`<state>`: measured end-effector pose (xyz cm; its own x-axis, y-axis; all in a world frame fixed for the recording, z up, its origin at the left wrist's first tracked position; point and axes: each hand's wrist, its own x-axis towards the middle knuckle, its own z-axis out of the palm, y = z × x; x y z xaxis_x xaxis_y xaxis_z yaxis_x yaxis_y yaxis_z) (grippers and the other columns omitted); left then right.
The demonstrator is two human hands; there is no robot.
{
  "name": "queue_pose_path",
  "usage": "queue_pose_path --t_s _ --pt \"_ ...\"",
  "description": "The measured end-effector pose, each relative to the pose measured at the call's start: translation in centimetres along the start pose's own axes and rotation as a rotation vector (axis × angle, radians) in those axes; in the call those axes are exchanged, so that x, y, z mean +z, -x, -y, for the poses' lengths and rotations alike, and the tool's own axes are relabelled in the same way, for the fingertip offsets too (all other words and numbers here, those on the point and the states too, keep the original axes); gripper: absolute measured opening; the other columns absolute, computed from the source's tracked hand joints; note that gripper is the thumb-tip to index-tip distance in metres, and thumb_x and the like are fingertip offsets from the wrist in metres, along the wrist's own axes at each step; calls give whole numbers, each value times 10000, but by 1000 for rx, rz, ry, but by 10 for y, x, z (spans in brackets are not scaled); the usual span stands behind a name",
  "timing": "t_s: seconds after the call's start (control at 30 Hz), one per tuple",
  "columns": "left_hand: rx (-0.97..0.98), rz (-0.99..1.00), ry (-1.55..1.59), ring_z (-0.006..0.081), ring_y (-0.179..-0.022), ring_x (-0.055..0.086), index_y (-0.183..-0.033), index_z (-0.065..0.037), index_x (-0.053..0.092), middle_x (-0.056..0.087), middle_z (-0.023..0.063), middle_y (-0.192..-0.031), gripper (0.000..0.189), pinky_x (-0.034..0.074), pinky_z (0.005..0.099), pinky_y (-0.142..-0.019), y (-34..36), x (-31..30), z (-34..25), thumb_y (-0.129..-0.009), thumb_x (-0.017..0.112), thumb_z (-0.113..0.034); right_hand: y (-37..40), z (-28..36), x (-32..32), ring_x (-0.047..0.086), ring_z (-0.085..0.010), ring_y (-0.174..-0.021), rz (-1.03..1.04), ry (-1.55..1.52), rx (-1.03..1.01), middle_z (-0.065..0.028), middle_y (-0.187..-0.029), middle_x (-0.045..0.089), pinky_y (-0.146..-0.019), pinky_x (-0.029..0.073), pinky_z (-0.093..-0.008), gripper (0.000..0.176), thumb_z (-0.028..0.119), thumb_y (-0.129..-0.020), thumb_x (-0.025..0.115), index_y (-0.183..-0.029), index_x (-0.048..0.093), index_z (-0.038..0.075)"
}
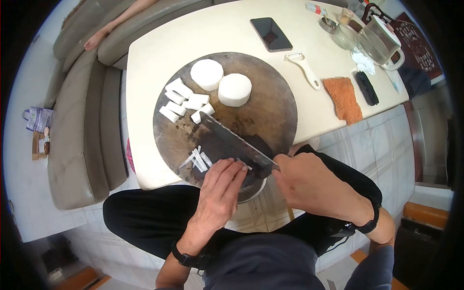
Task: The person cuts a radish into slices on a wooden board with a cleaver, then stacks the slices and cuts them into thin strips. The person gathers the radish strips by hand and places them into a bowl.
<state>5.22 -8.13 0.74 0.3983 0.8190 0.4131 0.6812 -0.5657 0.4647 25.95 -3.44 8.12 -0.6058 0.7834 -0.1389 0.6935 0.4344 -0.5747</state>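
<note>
A round dark cutting board (270,96) lies on the cream table. My right hand (311,183) is wrapped round the handle of a cleaver (237,143), whose blade slants up and left across the board. Close beside the blade, my left hand (220,191) presses its bent fingertips on a small white piece (246,166), mostly hidden under them. Thin white strips (197,160) lie left of those fingers. Farther back are several thick white chunks (176,107) and two large round white pieces, one at the back (207,74) and one nearer (235,90).
Behind the board lies a phone (271,34). A white peeler (304,70), an orange cloth (343,99), a black object (367,88) and a clear pitcher (379,41) are at the right. A metal bowl rim (253,195) shows below the board. Another person's foot (95,40) rests on the sofa.
</note>
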Motion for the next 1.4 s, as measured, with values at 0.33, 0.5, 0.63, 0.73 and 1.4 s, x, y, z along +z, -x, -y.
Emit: queue_pose_path --t_s 0.33,0.5,0.63,0.73,1.4 --pt "-151 -171 -65 358 -1053 572 -1052 28 662 595 169 -1134 350 472 429 -899 0 -21 13 -708 723 33 6 8 -4 592 -410 -592 0 -152 16 -226 -601 561 -559 465 -468 150 112 -892 542 -824 522 -20" --pt "-327 -111 -122 341 -1039 569 -1026 17 671 612 147 -1127 352 434 436 -912 -2 -35 18 -698 771 -62 1 6 5 591 -417 -587 52 -170 68 -228 -602 570 -564 471 -471 167 121 -900 532 -829 535 -30" --pt "-221 -77 -178 313 -1024 578 -998 1 681 636 123 -1064 335 425 421 -909 -5 -35 21 -687 786 -71 -3 3 1 596 -418 -598 13 -103 91 -230 -603 572 -578 475 -470 169 118 -901 527 -830 545 -35" --pt "-153 -81 -258 298 -1011 586 -976 -11 685 643 112 -1030 311 415 427 -916 -7 -31 26 -687 785 -67 -4 2 -3 596 -419 -609 9 -103 139 -230 -604 569 -588 474 -468 176 119 -902 526 -822 545 -37" --pt "113 300 -363 274 -989 580 -990 17 631 600 124 -996 285 393 425 -961 -42 -55 37 -705 622 25 0 -3 7 594 -399 -601 -90 -66 49 -214 -591 557 -572 466 -457 140 94 -880 548 -810 536 -27"
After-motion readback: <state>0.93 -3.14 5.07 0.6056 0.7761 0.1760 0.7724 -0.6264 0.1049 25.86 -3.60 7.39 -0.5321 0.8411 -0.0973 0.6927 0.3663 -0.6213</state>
